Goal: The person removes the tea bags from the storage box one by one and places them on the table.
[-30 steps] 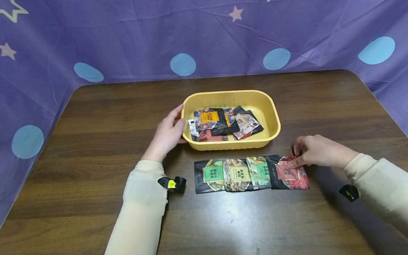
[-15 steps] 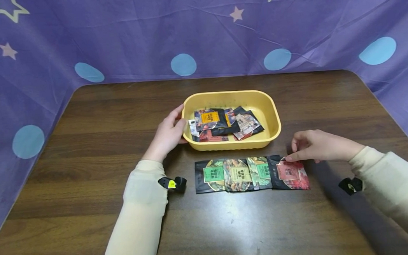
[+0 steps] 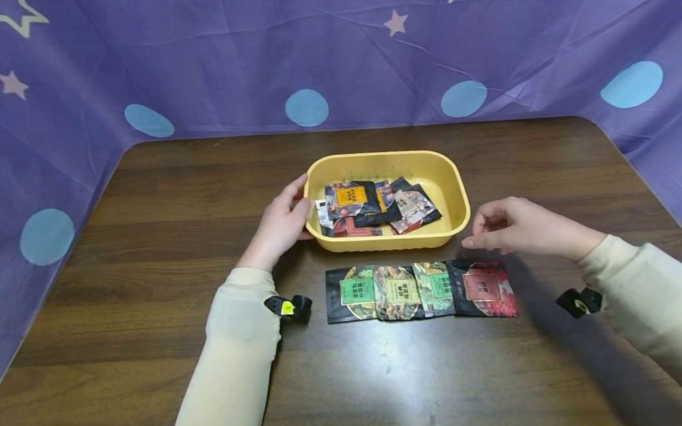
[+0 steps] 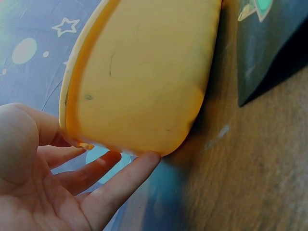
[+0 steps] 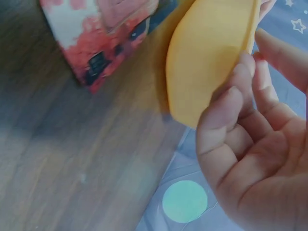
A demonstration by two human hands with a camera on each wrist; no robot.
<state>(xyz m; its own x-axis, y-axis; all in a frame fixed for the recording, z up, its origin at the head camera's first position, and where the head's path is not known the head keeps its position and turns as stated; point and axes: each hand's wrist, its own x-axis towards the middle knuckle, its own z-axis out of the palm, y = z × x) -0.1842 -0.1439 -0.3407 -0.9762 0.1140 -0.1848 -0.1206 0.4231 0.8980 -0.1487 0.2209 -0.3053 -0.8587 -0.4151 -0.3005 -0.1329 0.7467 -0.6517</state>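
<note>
My left hand (image 3: 282, 224) grips the left end of a yellow plastic bin (image 3: 386, 241), also seen in the left wrist view, with its fingers against the outer wall (image 4: 139, 91). Inside the bin lie several loose tea sachets (image 3: 350, 198) in a heap. In front of it, several overlapping sachets form a row: green (image 3: 357, 292), cream (image 3: 400, 291), light green (image 3: 437, 285) and, at the right end, red and black (image 3: 487, 287). My right hand (image 3: 520, 228) hovers above and behind the red sachet, near the bin's front right corner, fingers loosely bent around nothing.
The brown wooden table (image 3: 162, 263) extends around the bin on every side. A purple curtain (image 3: 220, 57) with stars and blue dots hangs along its back and side edges. Black straps (image 3: 581, 302) circle both wrists.
My right hand has let go of the red sachet, lifted off it and moved back toward the bin. The sachet stays at the row's right end. My left hand has kept its place.
</note>
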